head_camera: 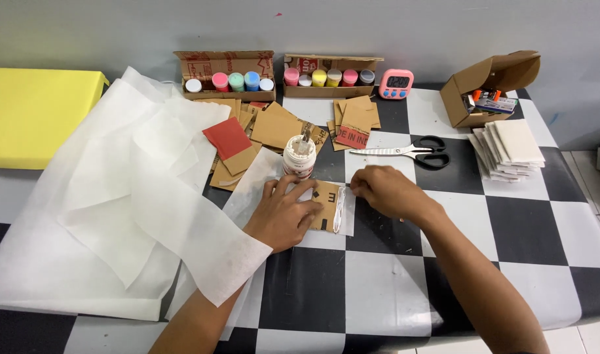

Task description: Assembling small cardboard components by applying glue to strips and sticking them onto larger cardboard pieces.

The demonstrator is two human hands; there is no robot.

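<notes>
Left hand (283,216) covers much of the cardboard piece (327,204). Yellow sheet (35,115), nine o'clock, cut by frame edge. Contents of open box (487,88), two o'clock, indistinct.

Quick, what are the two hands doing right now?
Left hand: open, pressing flat on the cardboard piece.
Right hand: fingers pinched at the white fabric edge beside the cardboard piece.

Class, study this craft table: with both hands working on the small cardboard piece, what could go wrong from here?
1. The open glue jar stands right behind the left hand; a nudge might tip it.
2. The white fabric sheet drapes over the left forearm and could drag.
3. The scissors lie near the right hand.
</notes>
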